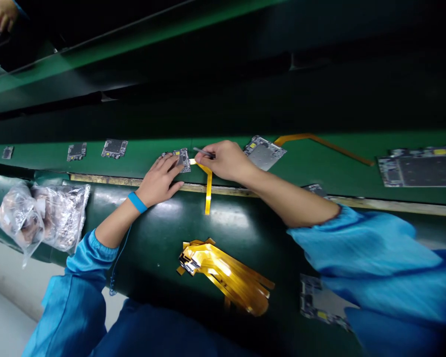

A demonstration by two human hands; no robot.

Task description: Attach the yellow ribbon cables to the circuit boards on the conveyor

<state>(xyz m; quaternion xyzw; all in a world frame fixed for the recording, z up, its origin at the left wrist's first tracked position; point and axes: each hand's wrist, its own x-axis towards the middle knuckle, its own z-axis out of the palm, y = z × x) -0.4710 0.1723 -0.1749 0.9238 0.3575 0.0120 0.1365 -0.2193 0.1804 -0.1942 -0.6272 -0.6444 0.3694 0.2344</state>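
My left hand, with a blue wristband, presses its fingers down on a small circuit board lying on the green belt. My right hand is closed around thin metal tweezers whose tips point at the board's right edge. A yellow flex cable runs from that edge down over the belt's rim onto the dark bench. Both forearms wear blue sleeves.
A pile of yellow flex cables lies on the dark bench near me. More circuit boards sit along the green belt, one with a long orange cable. Crumpled plastic bags sit at left. Another person's hand shows top left.
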